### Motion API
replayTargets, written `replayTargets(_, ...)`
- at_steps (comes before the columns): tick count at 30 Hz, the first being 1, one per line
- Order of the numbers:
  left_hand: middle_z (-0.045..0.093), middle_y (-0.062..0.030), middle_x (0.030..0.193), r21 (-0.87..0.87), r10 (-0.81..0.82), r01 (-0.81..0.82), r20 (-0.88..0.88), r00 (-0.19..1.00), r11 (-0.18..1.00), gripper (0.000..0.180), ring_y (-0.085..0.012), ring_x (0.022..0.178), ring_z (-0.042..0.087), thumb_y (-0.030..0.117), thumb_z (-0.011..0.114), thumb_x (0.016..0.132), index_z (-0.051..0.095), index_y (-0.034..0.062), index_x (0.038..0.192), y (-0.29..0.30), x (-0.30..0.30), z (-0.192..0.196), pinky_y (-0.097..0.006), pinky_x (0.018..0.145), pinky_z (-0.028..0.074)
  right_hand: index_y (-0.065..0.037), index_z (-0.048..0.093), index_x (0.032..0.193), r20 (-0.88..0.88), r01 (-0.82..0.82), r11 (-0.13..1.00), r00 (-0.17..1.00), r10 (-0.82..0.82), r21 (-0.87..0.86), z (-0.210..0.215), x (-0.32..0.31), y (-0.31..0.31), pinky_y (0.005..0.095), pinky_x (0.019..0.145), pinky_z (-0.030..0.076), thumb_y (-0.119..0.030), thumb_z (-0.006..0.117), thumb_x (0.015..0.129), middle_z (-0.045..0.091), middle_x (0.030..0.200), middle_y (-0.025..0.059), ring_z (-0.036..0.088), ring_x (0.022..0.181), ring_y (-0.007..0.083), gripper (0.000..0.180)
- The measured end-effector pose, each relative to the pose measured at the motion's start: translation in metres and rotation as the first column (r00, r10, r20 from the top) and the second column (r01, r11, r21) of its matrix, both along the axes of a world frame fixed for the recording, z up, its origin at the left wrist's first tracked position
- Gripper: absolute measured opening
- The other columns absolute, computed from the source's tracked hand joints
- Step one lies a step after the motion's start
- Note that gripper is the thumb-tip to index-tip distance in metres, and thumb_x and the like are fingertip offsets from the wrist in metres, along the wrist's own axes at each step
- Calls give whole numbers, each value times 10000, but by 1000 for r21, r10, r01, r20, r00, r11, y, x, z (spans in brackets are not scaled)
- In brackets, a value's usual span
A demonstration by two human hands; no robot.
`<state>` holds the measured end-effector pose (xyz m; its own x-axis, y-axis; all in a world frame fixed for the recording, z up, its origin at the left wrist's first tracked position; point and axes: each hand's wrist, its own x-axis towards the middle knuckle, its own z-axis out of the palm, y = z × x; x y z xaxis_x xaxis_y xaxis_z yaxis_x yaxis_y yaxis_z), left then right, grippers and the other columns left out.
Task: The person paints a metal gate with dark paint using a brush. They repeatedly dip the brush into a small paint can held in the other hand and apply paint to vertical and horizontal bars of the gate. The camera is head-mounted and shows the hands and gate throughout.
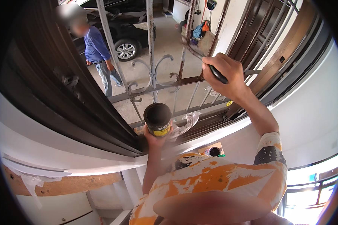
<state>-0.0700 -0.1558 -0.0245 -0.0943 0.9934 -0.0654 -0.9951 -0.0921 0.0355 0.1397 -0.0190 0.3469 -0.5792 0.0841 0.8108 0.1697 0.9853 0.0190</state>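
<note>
Our right hand (226, 73) is wrapped tight around the black handle of a paintbrush (199, 52), bristles pressed up against one of the upright bars of the metal window grille (151, 80). We've got the brush angled up and away from the wrist, which looks to us like the easy way to reach around a bar and coat it. The bars up by the bristles look dark brown, while the ones further off to the left of that hand are grey and patchy.

Lower down and closer to our chest, our left hand (156, 139) is clamped on the bottom of a small paint tin (157, 119), a dark can with a yellow label, lid off, dark inside. We're holding it upright and just under the grille, probably so the brush only has a short trip back for a dip and drips stay off the floor. Right beside that hand, a crumpled bit of clear plastic sheet (187, 122) sits on the window ledge (101, 159).

Further out, the dark wooden window frame (64, 112) curves round to the left of the tin. Through the bars there's a concrete driveway with a black car (120, 33) and a person in a blue shirt (95, 47) standing by it. Off past the brush hand are white walls and a brown door. Below us, a white wall with some exposed board and torn masking.
</note>
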Motion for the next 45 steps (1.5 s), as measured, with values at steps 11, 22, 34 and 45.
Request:
replayTargets(11,572,-232,1456,4,7,-7,4,1000,1000,799,-535,1304,530,660,400,976,504,82,1518,2,0,-2,-660,1030,451,-11,758,1011,-85,215,860,955,-284,-462,39,-1,-20,246,670,564,-9,757,902,744,865,84,703,732,131,109)
replayTargets(22,575,-223,1459,-12,15,-15,7,1000,1000,764,-531,1307,533,637,397,986,513,94,1511,4,-1,-6,-672,1033,441,-14,735,1126,-205,90,984,977,-57,156,-21,6,13,304,629,548,42,753,859,706,847,101,682,703,190,274)
replayTargets(34,561,-219,1489,125,-34,22,89,995,992,769,-530,1343,513,659,444,972,515,122,1518,8,-3,-24,-679,1081,412,20,727,963,-56,117,988,991,-123,-101,-48,-24,-6,265,552,530,-3,767,914,729,765,119,691,625,130,67)
replayTargets(45,601,-152,1431,-105,14,-5,88,996,994,692,-412,1239,589,677,487,956,579,167,1415,5,3,-2,-683,920,473,-71,610,876,135,273,884,929,-345,379,-10,-65,-45,350,471,496,-77,761,914,639,699,58,654,551,212,157)
